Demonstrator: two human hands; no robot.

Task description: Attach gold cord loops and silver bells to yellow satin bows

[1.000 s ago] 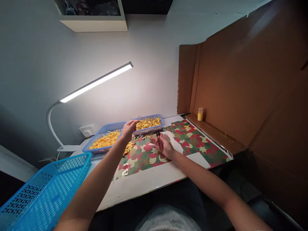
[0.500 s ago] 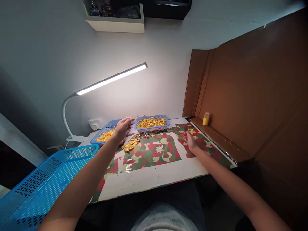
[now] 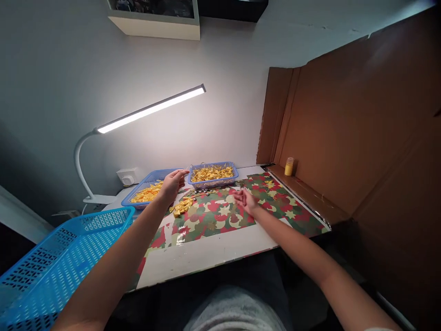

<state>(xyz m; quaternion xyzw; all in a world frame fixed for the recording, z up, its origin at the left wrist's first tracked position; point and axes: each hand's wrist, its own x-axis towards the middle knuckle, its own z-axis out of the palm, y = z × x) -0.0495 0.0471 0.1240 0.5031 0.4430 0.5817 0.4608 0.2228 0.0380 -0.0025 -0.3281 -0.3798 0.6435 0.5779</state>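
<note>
My left hand (image 3: 174, 185) is raised beside the near-left corner of a small blue-violet basket (image 3: 213, 183) full of gold ribbon bows with wiry ends. Its thumb and fingers are pinched together; what they hold, if anything, is too small to make out. My right hand (image 3: 246, 201) hovers over the patterned sheet (image 3: 220, 216), fingers loosely curled, apart and blurred, with nothing visible in them. A loose pile of gold ribbon pieces (image 3: 181, 207) lies below my left hand. Behind that wrist, another blue basket (image 3: 129, 200) holds more gold pieces (image 3: 147, 192). Small beads and gold stems (image 3: 203, 193) lie before the bow basket.
A large blue plastic basket (image 3: 74, 220) stands at the left. A lit desk lamp (image 3: 151, 109) arches over the table. At right, a small yellow-filled bottle (image 3: 289, 166) stands on a ledge beside a cardboard panel (image 3: 344, 128). Small gold pieces (image 3: 269, 184) lie on the sheet's right side.
My right hand has moved left, away from the small gold pieces toward the middle of the sheet. My left hand stays pinched by the bow basket. The view has shifted slightly.
</note>
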